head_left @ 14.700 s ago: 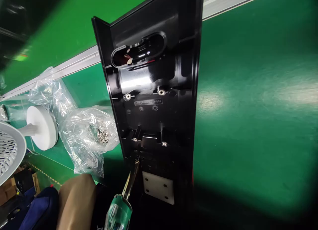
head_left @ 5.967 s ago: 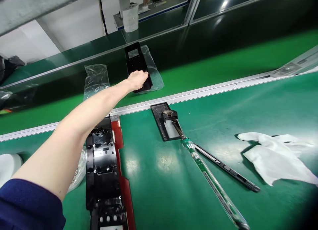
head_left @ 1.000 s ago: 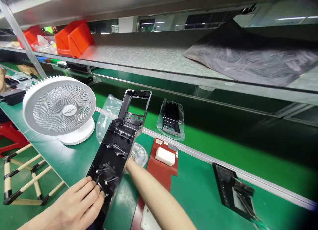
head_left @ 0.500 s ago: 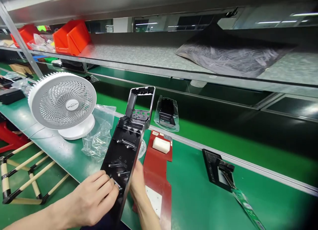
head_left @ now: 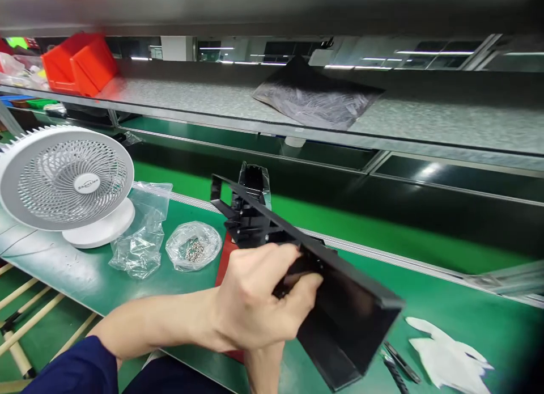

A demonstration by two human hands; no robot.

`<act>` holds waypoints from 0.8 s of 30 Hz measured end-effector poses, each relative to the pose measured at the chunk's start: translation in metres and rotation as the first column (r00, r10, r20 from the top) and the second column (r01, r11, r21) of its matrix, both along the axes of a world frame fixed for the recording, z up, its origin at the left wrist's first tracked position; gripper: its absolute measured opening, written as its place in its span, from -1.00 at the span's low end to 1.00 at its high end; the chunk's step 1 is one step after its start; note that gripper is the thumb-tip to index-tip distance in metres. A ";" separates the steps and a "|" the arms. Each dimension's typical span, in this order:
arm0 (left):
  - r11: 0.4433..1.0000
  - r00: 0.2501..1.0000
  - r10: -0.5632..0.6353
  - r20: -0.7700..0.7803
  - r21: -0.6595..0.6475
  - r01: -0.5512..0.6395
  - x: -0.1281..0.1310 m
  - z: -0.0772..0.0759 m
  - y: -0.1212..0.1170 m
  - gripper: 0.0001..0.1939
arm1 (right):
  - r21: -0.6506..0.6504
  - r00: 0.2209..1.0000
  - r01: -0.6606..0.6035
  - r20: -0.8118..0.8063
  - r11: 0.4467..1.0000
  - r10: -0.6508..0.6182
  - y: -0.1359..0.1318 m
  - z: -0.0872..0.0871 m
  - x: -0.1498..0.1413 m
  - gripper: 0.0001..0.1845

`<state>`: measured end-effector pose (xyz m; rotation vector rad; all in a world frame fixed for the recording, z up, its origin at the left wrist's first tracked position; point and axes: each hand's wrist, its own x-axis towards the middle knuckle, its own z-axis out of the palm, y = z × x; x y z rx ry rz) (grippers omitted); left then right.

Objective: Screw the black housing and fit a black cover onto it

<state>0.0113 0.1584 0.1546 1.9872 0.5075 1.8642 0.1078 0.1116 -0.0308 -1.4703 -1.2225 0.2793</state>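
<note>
You've swung the black plastic housing [head_left: 297, 258] edge-on, right of the white fan [head_left: 66, 178]; your left hand [head_left: 255, 297] grips its edge, right hand hidden underneath, grip unclear.

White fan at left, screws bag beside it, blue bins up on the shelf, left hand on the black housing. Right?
Not quite: the bins on the shelf are red-orange, not blue, as the head view shows. The rest holds: white fan at left, screws bag beside it, left hand on the black housing.
</note>
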 end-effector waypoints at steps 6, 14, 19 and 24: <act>0.604 0.748 -0.216 0.628 -0.516 0.608 0.007 0.053 0.015 -0.83 | 0.330 0.992 -0.030 0.129 0.943 -0.013 0.033 0.052 -0.008 -0.72; 0.279 0.468 -0.145 0.872 -0.417 0.865 0.022 0.065 0.021 -0.85 | 0.483 0.992 0.125 -0.072 0.867 -0.103 0.026 0.069 0.004 -0.81; 0.207 0.409 -0.149 0.900 -0.376 0.903 0.029 0.062 0.009 -0.86 | 0.545 0.712 0.167 -0.643 0.822 0.281 0.021 0.080 0.021 -0.68; 0.226 0.397 -0.183 0.899 -0.355 0.907 0.027 0.054 0.003 -0.91 | 0.600 0.523 0.074 -0.704 0.797 0.481 0.018 0.101 0.028 -0.69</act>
